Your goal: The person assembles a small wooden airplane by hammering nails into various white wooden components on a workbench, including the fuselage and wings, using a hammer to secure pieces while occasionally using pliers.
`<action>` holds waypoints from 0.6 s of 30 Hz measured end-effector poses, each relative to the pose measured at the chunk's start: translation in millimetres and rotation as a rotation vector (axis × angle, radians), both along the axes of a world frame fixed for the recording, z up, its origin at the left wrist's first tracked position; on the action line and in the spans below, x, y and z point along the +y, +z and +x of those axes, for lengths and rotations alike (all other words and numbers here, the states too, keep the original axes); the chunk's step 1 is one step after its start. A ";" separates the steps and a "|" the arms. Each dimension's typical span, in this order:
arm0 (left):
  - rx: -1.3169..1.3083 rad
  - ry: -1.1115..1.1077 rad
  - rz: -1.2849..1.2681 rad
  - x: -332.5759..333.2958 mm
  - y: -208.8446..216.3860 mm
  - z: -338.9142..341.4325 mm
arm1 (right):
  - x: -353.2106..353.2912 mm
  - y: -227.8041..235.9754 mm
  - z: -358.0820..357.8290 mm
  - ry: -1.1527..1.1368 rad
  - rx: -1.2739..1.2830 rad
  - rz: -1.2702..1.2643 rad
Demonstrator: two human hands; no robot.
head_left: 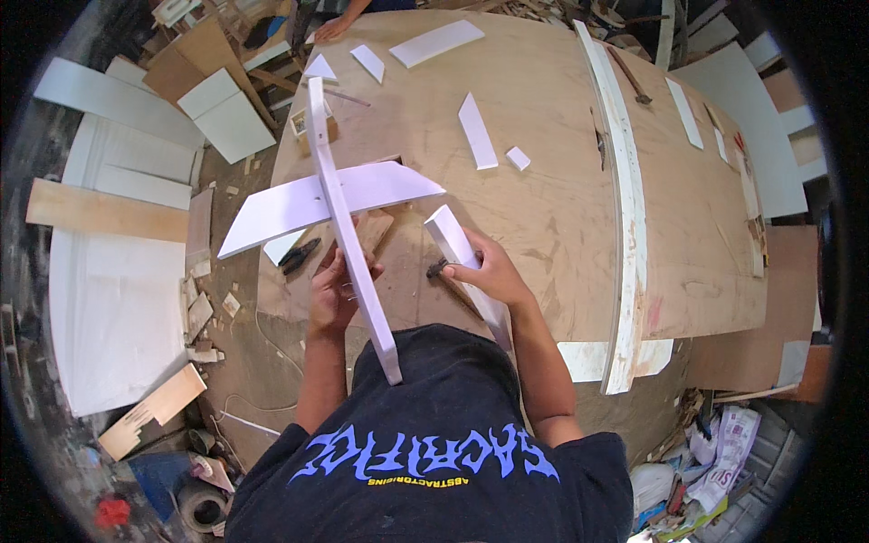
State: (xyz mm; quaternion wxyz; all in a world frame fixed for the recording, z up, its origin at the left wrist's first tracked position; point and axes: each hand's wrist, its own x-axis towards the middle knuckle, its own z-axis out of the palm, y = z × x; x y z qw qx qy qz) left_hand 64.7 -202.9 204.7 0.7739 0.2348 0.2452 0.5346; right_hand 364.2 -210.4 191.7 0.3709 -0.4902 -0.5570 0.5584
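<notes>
My left hand is closed around a long white wooden strip, its near end close to my shirt. Thin nail-like bits show at the left fingers. Beneath the strip crosses a white board with slanted ends; whether they are fastened together I cannot tell. My right hand grips a second white wooden bar, tilted with its far end over the table. Next to the right fingers lies a hammer, its handle partly hidden under the bar. Dark-handled pliers rest left of my left hand.
Several white cut pieces, including a slanted one, lie on the plywood table. A long white plank spans its right side; another hammer is beyond. Another person's hand is at the far edge. Scraps litter the left floor.
</notes>
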 end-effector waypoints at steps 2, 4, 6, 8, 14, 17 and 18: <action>0.044 0.054 -0.007 -5.4 -3.2 -10.2 | 2.3 -29.6 5.1 -0.022 -0.338 0.166; -0.003 0.115 -0.033 -13.0 -10.1 -17.6 | 0.0 -56.2 2.0 -0.011 -0.210 0.117; -0.017 0.144 -0.024 -20.5 -17.0 -24.2 | -2.1 -75.0 -1.2 0.021 -0.103 0.084; 0.051 0.211 -0.083 -33.7 -18.4 -31.1 | 0.0 -63.0 -13.4 0.074 -0.016 0.066; 0.025 0.246 -0.108 -45.3 -28.5 -44.2 | 16.7 -33.6 -37.6 0.094 0.604 -0.288; -0.066 0.201 -0.086 -36.9 -39.2 -62.5 | 23.8 -1.1 -57.1 0.032 0.689 -0.281; -0.105 0.178 -0.077 -34.6 -44.5 -67.9 | 24.9 3.4 -60.8 0.015 0.692 -0.262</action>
